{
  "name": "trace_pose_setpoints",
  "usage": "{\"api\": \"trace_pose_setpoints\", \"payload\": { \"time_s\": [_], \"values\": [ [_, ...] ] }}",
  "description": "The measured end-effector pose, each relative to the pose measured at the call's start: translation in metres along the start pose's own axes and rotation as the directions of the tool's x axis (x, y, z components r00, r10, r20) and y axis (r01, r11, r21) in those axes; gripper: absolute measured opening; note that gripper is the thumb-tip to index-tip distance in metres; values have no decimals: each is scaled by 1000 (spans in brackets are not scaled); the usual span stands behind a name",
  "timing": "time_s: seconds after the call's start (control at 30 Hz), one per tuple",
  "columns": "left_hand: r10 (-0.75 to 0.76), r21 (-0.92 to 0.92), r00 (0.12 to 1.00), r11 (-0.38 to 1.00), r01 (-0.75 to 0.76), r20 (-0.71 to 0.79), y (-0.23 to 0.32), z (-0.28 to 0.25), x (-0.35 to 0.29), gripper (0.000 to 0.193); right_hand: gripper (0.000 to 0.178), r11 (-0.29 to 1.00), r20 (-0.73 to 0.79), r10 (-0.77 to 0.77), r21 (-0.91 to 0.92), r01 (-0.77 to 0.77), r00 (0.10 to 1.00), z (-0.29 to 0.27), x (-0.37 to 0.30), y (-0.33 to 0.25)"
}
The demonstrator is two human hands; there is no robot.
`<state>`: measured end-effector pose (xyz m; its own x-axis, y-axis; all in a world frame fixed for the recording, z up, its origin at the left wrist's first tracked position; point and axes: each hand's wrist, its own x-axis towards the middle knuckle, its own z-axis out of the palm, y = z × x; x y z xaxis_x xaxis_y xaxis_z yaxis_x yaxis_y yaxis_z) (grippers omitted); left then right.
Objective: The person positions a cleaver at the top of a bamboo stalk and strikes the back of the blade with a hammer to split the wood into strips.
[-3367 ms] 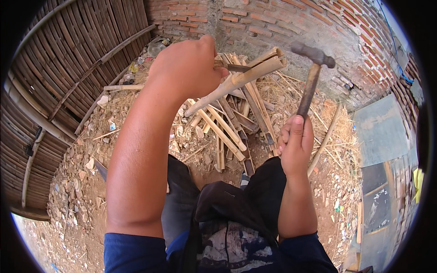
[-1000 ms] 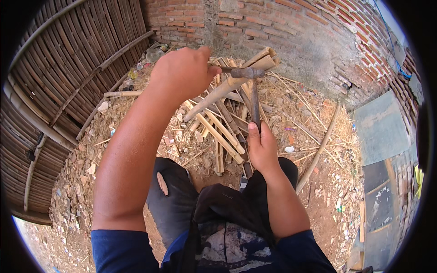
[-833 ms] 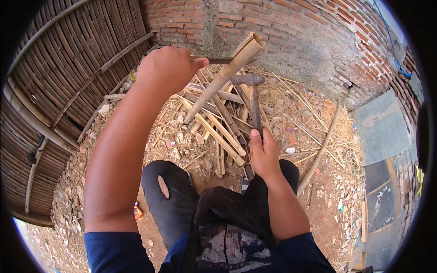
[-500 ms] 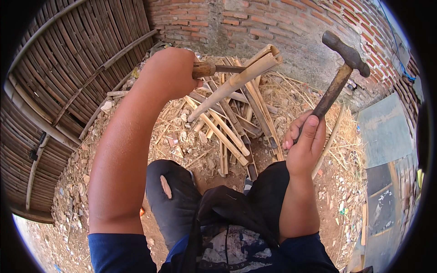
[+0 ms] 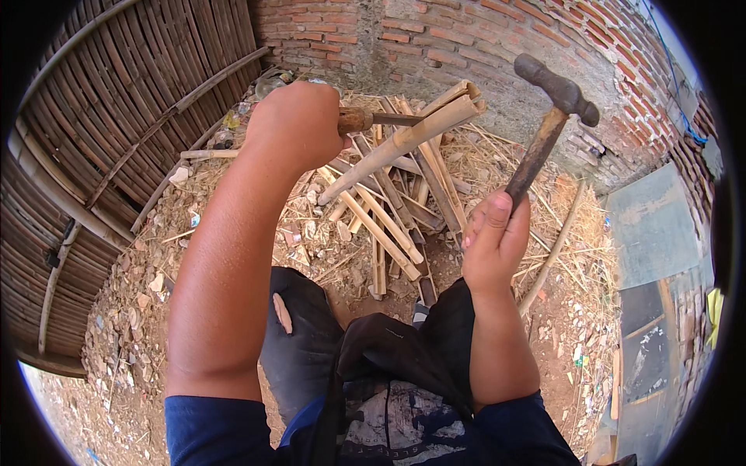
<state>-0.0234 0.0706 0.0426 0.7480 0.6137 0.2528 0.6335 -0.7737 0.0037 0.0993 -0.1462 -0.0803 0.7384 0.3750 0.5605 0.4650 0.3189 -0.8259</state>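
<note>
My left hand [image 5: 298,124] is closed around the wooden handle of a knife [image 5: 396,119]. Its blade lies in the split upper end of a bamboo pole [image 5: 381,158], which leans with its far end raised to the right. How deep the edge sits cannot be made out. My right hand [image 5: 497,242] grips a hammer [image 5: 539,147] low on its dark wooden handle. The metal head is up in the air, to the right of the bamboo's split end and apart from it.
Under the pole lies a heap of split bamboo strips [image 5: 388,221] on straw and stony rubble. A brick wall [image 5: 443,46] stands at the back, a slatted bamboo wall [image 5: 148,101] at the left. Grey sheets [image 5: 657,225] lean at the right. My knees are close below the heap.
My right hand and the hammer have moved left, nearer to the bamboo. My left hand, the knife and the pole have shifted only slightly in view.
</note>
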Motion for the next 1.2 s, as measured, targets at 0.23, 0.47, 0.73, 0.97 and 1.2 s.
{"api": "trace_pose_setpoints", "payload": {
  "time_s": [0.23, 0.47, 0.73, 0.97, 1.2],
  "values": [
    [-44, 12, 999, 999, 44, -9, 5, 5, 2, 34, 38, 901, 223, 133, -434, -24, 966, 10, -2, 16],
    [-58, 23, 998, 998, 57, 22, 4, 1, 2, 31, 34, 1000, 47, 20, -12, -19, 999, 5, -6, 2],
    [-128, 49, 991, 990, 129, -26, -4, 10, 3, 32, 35, 939, 233, 140, -339, -55, 962, 10, -7, 22],
    [-116, 45, 992, 992, 118, -39, -8, 6, -2, 33, 31, 998, -13, 15, 66, -14, 1000, 19, -7, 16],
    [-128, 18, 990, 991, 129, -56, -8, 11, -5, 29, 39, 933, 225, 177, -348, -91, 958, 13, -3, 25]
  ]
}}
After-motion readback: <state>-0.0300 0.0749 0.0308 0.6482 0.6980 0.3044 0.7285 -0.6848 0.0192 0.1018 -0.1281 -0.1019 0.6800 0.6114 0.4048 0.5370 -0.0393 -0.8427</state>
